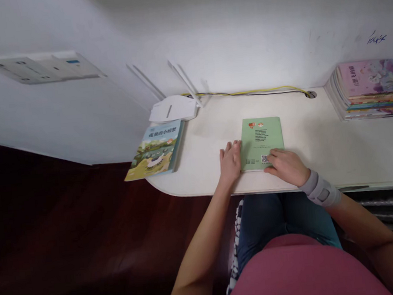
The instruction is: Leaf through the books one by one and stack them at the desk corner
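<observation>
A closed green book [261, 136] lies on the white desk in front of me, with printed text and a QR code facing up. Along its left edge rests my left hand [231, 162], fingers stretched forward and lying against the book's side. My right hand [287, 165] lies over the lower right corner, its fingers on the cover near the QR code and its thumb apart by the bottom edge. Neither hand visibly grips the book. A grey wrist brace [319, 188] is wrapped round my right wrist.
To the left, a thick illustrated book [157, 151] overhangs the desk's rounded edge, by a white router [173, 109] with raised antennas. A yellow cable [247, 92] runs along the wall to a desk hole [311, 94]. Stacked books [373, 84] stand at the right.
</observation>
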Demonstrator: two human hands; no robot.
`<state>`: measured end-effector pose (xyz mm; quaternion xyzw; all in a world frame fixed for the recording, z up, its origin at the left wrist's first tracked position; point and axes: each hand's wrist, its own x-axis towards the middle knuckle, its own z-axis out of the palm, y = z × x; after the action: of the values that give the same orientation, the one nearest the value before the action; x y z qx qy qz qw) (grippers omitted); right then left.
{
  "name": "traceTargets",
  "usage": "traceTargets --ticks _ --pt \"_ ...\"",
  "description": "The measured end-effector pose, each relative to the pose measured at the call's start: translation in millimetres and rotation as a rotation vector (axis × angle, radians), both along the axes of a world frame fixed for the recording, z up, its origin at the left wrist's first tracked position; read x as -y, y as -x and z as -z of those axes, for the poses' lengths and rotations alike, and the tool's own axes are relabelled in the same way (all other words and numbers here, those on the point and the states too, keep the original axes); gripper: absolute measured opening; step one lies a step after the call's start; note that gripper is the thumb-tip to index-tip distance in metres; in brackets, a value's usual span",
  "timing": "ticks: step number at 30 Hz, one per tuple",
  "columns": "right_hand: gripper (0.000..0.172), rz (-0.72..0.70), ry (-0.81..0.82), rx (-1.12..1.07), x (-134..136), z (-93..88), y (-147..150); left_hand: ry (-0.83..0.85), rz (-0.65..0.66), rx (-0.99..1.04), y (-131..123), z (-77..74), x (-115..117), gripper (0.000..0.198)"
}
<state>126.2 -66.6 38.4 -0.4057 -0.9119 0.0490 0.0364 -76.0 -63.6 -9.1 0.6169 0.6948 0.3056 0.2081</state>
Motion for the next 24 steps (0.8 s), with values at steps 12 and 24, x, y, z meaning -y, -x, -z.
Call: traceTargets --ticks 12,24 --pt "0.028 0.199 -0.004 -0.287 14 12.6 0 -0.475 -0.102 -0.067 -28 -10.0 25 0.060" --pt "0.053 0.489 -0.157 -0.192 -13 37.8 -106 -0.553 0.406 -0.284 -101 -20.9 0 0.067"
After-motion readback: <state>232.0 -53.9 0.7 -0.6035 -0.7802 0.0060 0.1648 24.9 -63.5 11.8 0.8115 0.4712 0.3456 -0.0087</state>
